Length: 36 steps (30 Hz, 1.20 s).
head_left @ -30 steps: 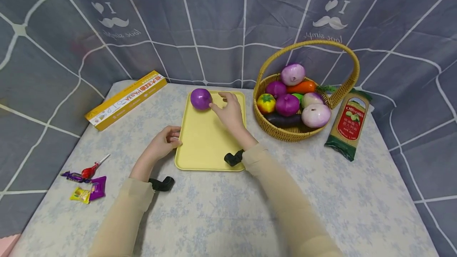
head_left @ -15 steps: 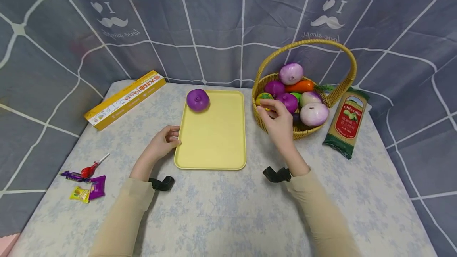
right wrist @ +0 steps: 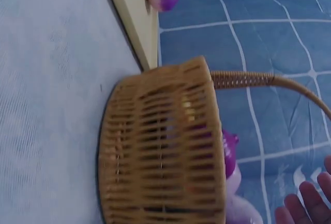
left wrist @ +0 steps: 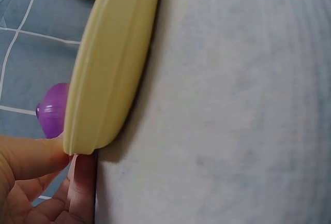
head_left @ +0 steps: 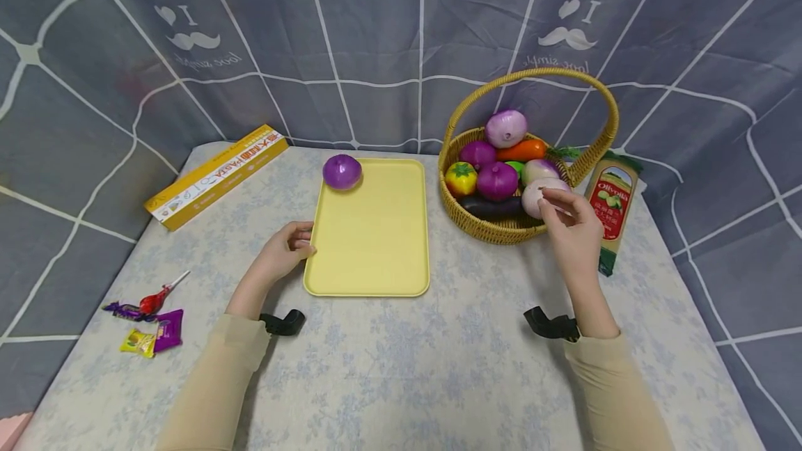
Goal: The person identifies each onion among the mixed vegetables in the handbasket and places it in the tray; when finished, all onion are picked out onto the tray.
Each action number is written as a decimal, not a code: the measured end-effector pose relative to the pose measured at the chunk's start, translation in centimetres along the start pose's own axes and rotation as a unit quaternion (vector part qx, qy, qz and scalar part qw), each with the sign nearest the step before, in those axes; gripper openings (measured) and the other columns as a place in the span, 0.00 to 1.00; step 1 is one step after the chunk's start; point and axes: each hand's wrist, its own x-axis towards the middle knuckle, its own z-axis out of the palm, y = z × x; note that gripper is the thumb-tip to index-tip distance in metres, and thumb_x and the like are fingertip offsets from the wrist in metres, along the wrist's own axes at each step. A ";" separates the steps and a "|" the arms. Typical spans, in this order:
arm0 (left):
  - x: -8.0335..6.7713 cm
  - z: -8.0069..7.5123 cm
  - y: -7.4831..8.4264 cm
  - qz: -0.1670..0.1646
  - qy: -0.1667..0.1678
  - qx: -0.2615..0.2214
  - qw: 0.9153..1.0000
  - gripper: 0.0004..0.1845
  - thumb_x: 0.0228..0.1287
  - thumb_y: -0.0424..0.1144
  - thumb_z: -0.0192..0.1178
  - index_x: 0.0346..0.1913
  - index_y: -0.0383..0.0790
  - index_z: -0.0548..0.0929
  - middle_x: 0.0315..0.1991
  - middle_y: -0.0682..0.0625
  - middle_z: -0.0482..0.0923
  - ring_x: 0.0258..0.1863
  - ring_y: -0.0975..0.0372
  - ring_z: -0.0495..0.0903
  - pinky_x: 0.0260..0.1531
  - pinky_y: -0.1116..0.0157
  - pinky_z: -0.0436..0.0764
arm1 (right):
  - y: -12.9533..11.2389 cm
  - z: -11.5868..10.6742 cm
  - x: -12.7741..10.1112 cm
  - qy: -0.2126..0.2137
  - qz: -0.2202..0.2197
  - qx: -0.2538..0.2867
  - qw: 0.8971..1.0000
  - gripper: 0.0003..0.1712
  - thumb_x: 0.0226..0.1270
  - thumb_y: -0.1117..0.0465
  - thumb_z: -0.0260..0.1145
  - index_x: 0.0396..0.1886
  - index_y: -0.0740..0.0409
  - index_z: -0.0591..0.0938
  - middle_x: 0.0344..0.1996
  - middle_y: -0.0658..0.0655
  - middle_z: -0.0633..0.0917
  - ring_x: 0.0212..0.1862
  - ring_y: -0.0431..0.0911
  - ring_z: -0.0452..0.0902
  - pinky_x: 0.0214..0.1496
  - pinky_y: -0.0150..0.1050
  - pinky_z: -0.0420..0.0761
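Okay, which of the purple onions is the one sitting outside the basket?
The deep purple onion at the far left corner of the yellow tray; the others visible sit in the wicker basket.

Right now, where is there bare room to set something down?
Most of the yellow tray is bare, apart from the purple onion in its far left corner; so is the tablecloth between the sleeves, nearer than the tray. Crowded: the wicker basket, heaped with vegetables, the right hand and a packet close by.

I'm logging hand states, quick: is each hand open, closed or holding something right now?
Left hand: closed, holding the yellow tray by its edge.
Right hand: open, holding nothing.
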 end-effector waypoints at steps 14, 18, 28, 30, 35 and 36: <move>-0.1 -0.1 -0.2 -0.004 -0.002 0.008 1.000 0.29 0.71 0.29 0.55 0.72 0.31 0.62 0.60 0.33 0.70 0.52 0.52 0.73 0.42 0.73 0.75 | 2.0 -3.0 0.9 0.026 0.013 -0.046 0.999 0.17 0.64 0.61 0.70 0.51 0.63 0.84 0.38 0.33 0.79 0.45 0.30 0.78 0.50 0.20 0.77; -0.1 -0.2 -0.1 -0.009 -0.001 0.008 1.000 0.28 0.71 0.29 0.54 0.72 0.30 0.62 0.61 0.33 0.70 0.53 0.51 0.73 0.44 0.72 0.76 | 2.4 -3.1 1.5 0.015 0.025 -0.066 0.997 0.20 0.63 0.60 0.71 0.54 0.63 0.83 0.40 0.33 0.77 0.46 0.30 0.77 0.52 0.21 0.78; 0.0 -0.1 -0.2 -0.005 -0.006 0.004 1.000 0.28 0.72 0.29 0.54 0.72 0.30 0.62 0.61 0.34 0.70 0.52 0.52 0.72 0.42 0.73 0.75 | 3.8 -2.7 2.6 -0.038 0.039 -0.104 0.993 0.32 0.60 0.59 0.74 0.63 0.62 0.76 0.52 0.51 0.76 0.59 0.42 0.71 0.68 0.41 0.73; 0.0 -0.1 -0.2 -0.005 -0.007 0.004 1.000 0.28 0.72 0.30 0.53 0.72 0.30 0.62 0.61 0.33 0.70 0.53 0.52 0.72 0.43 0.73 0.75 | 3.9 -2.6 2.6 -0.053 0.050 -0.114 0.991 0.36 0.60 0.57 0.74 0.66 0.61 0.73 0.58 0.59 0.73 0.64 0.51 0.68 0.70 0.47 0.71; 0.1 -0.1 -0.3 -0.003 -0.007 0.003 1.000 0.28 0.72 0.30 0.54 0.72 0.30 0.62 0.61 0.34 0.70 0.54 0.51 0.72 0.43 0.74 0.75 | 4.2 -2.3 2.8 -0.074 0.058 -0.120 0.988 0.42 0.59 0.56 0.74 0.70 0.61 0.67 0.65 0.63 0.69 0.68 0.55 0.66 0.72 0.52 0.67; 0.1 -0.1 -0.3 -0.004 -0.007 0.003 1.000 0.28 0.72 0.30 0.54 0.72 0.30 0.62 0.61 0.34 0.70 0.54 0.52 0.72 0.43 0.74 0.75 | 4.3 -2.3 2.8 -0.076 0.056 -0.120 0.988 0.43 0.58 0.57 0.75 0.71 0.61 0.67 0.66 0.63 0.68 0.69 0.55 0.65 0.72 0.52 0.67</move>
